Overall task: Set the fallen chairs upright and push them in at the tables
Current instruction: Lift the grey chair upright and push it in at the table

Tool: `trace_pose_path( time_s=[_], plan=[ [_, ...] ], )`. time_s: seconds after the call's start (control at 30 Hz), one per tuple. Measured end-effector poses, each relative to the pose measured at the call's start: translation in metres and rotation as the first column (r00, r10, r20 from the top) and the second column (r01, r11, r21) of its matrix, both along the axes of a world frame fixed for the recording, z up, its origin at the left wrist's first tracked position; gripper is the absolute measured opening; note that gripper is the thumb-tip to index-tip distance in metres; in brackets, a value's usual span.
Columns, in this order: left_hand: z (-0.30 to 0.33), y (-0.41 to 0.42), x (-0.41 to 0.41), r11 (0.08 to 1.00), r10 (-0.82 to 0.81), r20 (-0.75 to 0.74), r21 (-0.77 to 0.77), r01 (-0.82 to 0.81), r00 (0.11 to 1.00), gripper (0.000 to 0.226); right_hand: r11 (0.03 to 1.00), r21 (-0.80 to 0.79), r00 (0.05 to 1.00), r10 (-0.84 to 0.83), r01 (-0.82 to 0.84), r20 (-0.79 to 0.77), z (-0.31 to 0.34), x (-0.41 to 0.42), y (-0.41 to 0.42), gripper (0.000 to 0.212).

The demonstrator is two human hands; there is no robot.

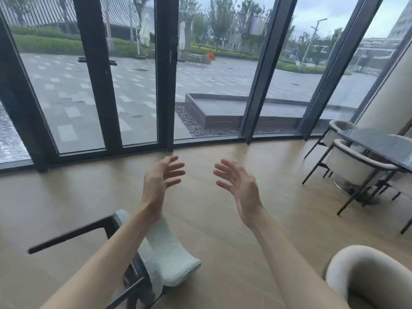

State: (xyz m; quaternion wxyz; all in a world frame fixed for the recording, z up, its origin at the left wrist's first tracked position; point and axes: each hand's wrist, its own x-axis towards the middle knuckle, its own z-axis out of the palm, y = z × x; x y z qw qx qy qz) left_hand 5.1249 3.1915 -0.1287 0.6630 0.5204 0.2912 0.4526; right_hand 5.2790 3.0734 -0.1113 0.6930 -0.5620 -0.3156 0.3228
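Tall windows (200, 74) ring the wood floor (211, 219); left hand (159, 179) and right hand (238, 184) hover spread, holding nothing, above the fallen chair (165, 257) (pale cushion, dark legs) lying lower left. Upright chairs (352, 166) sit at the table (383, 146).

Fallen chair (165, 253) lies lower left; table (383, 146) with chairs (352, 168) stands right.
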Motion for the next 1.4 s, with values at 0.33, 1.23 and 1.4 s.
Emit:
trace_pose_path(
  time_s=[0.33,1.23,1.4],
  plan=[
    [-0.05,0.175,0.304,0.982,-0.109,0.004,-0.156,0.109,0.994,0.04,0.984,-0.167,0.996,-0.053,0.065,0.076,-0.032,0.273,0.167,0.033],
    [-0.085,0.337,0.4,0.223,0.938,-0.204,-0.259,-0.94,0.279,0.043,0.163,-0.279,0.198,0.975,-0.946,-0.099,-0.092,0.359,0.57,0.037],
    [-0.096,0.335,0.383,0.05,0.964,-0.239,-0.257,-0.965,0.114,0.045,0.011,-0.293,0.05,0.991,-0.956,-0.126,-0.122,0.326,0.587,0.034]
  ],
)
